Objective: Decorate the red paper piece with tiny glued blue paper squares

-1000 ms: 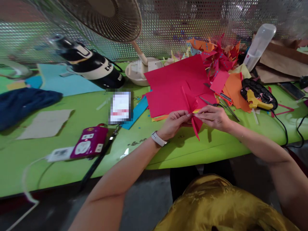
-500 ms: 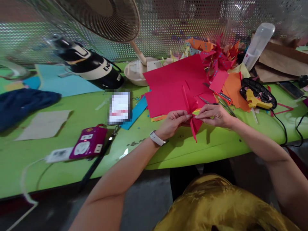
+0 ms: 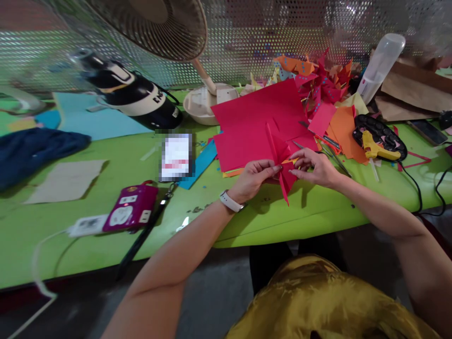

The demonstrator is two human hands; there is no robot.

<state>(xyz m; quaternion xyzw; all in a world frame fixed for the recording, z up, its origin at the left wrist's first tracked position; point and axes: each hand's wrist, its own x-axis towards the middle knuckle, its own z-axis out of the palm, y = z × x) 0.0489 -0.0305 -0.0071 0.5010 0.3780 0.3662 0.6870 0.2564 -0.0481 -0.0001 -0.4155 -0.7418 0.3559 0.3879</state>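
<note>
A folded red paper shape (image 3: 278,149) with pointed ends stands up over the front edge of the green table (image 3: 197,221). My left hand (image 3: 254,179) pinches its middle from the left, thumb and forefinger together. At its right side is my right hand (image 3: 312,168), fingers curled and slightly spread, the fingertips at the edge of a red flap. Whether those fingertips grip the flap is hard to tell. Large red sheets (image 3: 257,122) lie behind the shape, with orange and yellow paper showing under their front edge.
Scissors (image 3: 328,141) and orange sheets (image 3: 344,132) lie right of the red sheets. Farther right are a yellow glue gun (image 3: 379,147) on a black tray and a clear bottle (image 3: 381,66). A fan, a black bottle (image 3: 134,96) and a purple power strip (image 3: 130,207) stand or lie left.
My right hand's fingers have opened a little and shifted slightly right, away from the middle of the red shape. My left hand keeps its pinch.
</note>
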